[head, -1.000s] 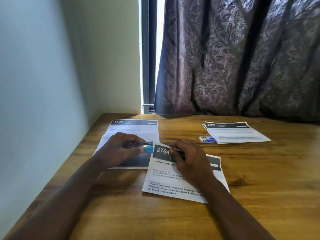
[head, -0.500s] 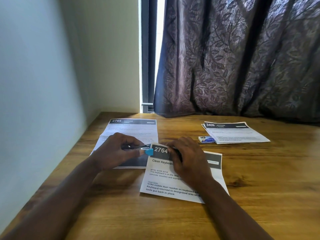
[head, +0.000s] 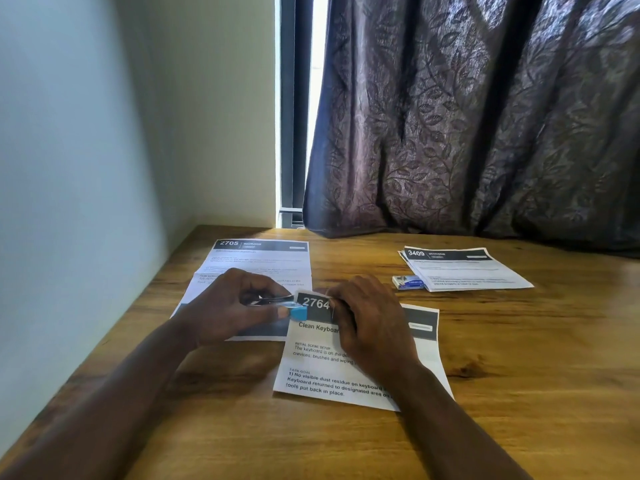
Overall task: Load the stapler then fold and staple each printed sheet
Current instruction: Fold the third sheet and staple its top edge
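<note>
My left hand [head: 230, 306] grips a small stapler [head: 280, 304] with a blue base and a metal top, its mouth at the upper left corner of the folded sheet marked 2764 [head: 318, 368]. My right hand [head: 369, 320] pinches the top edge of that sheet just right of the number and lifts the corner slightly off the table. Sheet 2705 [head: 263, 261] lies flat behind and under my left hand. A folded stack topped by sheet 3409 [head: 464, 270] lies at the back right.
A small blue and white staple box [head: 408, 283] sits against the left edge of the 3409 stack. The wooden table [head: 519, 358] meets a pale wall on the left. A dark patterned curtain [head: 467, 133] hangs behind the table's far edge.
The stapler's mouth has closed in on the corner of sheet 2764. My right hand shifted slightly left along the top edge. The papers otherwise lie as before.
</note>
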The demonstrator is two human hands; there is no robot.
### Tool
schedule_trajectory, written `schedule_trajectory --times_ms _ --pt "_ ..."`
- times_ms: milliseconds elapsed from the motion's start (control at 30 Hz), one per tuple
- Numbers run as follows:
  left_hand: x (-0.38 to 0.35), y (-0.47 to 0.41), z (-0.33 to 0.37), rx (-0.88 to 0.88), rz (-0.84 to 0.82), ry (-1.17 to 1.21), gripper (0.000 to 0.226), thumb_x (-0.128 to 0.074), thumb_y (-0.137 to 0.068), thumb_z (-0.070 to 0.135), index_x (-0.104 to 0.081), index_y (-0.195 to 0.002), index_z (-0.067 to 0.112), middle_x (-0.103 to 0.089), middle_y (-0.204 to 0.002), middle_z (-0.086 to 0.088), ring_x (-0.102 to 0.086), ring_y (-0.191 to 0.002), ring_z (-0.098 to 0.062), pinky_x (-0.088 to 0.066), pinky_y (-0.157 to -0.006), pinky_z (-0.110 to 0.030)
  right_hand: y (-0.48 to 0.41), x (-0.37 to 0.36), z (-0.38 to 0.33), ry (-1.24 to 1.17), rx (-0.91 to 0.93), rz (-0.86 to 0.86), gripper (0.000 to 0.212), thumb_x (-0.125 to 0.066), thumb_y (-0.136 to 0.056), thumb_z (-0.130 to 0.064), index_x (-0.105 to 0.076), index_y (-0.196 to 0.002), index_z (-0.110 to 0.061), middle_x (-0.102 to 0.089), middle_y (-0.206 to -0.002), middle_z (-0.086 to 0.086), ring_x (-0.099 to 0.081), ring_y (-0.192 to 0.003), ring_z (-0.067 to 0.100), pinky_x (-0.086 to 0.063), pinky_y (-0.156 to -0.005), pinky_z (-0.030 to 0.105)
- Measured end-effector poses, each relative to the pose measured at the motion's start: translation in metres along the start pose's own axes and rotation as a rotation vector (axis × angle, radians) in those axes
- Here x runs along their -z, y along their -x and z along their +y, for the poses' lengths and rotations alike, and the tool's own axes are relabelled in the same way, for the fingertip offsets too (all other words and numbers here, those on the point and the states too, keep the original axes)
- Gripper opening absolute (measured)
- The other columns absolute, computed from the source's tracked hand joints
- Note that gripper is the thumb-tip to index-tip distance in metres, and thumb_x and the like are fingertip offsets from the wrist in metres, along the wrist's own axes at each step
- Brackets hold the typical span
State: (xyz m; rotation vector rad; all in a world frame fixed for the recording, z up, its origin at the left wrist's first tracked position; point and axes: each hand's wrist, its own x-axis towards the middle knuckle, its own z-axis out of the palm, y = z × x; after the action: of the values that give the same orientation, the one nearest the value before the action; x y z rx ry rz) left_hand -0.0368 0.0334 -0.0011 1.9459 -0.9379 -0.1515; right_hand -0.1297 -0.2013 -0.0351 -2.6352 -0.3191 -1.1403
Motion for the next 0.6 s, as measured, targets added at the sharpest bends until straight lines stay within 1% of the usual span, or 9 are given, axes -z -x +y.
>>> schedule_trajectory --times_ms 100,233,433,600 --pt "-0.0007 -0.0006 0.0000 -0.009 -0.008 -0.030 0.043 -0.070 -0.076 0.054 -0.080 -0.106 0.024 -0.080 -0.105 0.011 -0.072 -0.103 -0.016 -0.059 -0.092 -0.045 0.0009 -0.0014 0.0003 -0.006 -0.001 -0.005 0.006 -0.058 -0.098 -0.026 -0.060 -0.103 -0.025 -0.060 -0.094 -0.006 -0.050 -0.090 0.010 -0.046 -0.082 0.029" --pt "-0.0020 -0.0036 -0.0008 -0.026 -0.009 -0.118 0.041 -0.064 -0.079 0.058 -0.079 -0.103 0.028 -0.079 -0.105 0.018 -0.072 -0.102 -0.017 -0.058 -0.087 -0.051 0.0005 -0.0028 0.0016 0.000 0.003 -0.009 0.005 -0.058 -0.098 -0.026 -0.059 -0.103 -0.026 -0.060 -0.095 -0.006 -0.050 -0.091 0.011 -0.047 -0.081 0.031" --pt "-0.0042 -0.0031 -0.0004 -0.063 0.002 -0.204 0.042 -0.059 -0.080 0.058 -0.078 -0.103 0.029 -0.077 -0.098 0.023 -0.070 -0.090 -0.016 -0.058 -0.075 -0.045 -0.0002 -0.0015 0.0014 0.000 0.004 -0.014 0.007 -0.059 -0.098 -0.025 -0.061 -0.105 -0.025 -0.060 -0.095 -0.006 -0.050 -0.092 0.010 -0.042 -0.084 0.027" --pt "-0.0061 -0.0028 -0.0024 -0.098 0.038 -0.288 0.043 -0.054 -0.082 0.059 -0.076 -0.102 0.028 -0.076 -0.095 0.021 -0.068 -0.085 -0.016 -0.056 -0.071 -0.046 0.0006 -0.0025 0.0018 -0.008 0.000 -0.018 0.007 -0.059 -0.098 -0.026 -0.061 -0.104 -0.026 -0.061 -0.096 -0.007 -0.050 -0.093 0.009 -0.043 -0.084 0.027"
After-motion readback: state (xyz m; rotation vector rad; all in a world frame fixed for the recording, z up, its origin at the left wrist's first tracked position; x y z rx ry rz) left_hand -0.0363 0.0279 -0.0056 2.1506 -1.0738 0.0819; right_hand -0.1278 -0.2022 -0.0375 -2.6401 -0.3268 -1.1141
